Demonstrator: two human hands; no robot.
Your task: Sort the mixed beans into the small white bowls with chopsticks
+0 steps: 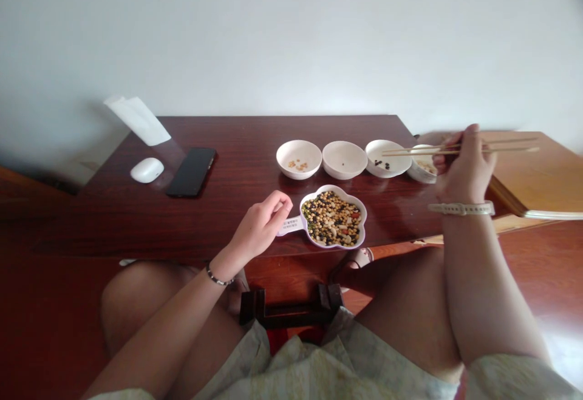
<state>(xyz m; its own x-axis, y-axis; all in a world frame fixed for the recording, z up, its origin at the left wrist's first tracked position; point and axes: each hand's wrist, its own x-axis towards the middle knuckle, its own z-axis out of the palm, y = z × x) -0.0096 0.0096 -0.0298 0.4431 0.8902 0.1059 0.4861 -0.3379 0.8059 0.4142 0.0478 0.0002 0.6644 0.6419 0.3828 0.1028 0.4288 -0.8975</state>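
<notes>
My right hand [467,166], raised at the right, holds a pair of wooden chopsticks [514,149]. Their tips point left, over the third bowl [387,169], which has a few dark beans in it. My left hand [262,223] is closed at the handle end of a flower-shaped dish [363,206]; its fingers are curled and partly hide the grip. Mixed beans and nuts [332,218] fill this dish. Farther left stand a white bowl [298,172] with pale yellow pieces and another bowl [345,172] with one tiny piece. My right hand partly covers a fourth bowl [423,174] with pale pieces.
On the dark wooden table [241,145] lie a black phone [191,172] and a white rounded case [147,170]. A white packet [139,121] leans at the back left. A lighter wooden surface [537,175] adjoins at the right, and a pale wall rises behind.
</notes>
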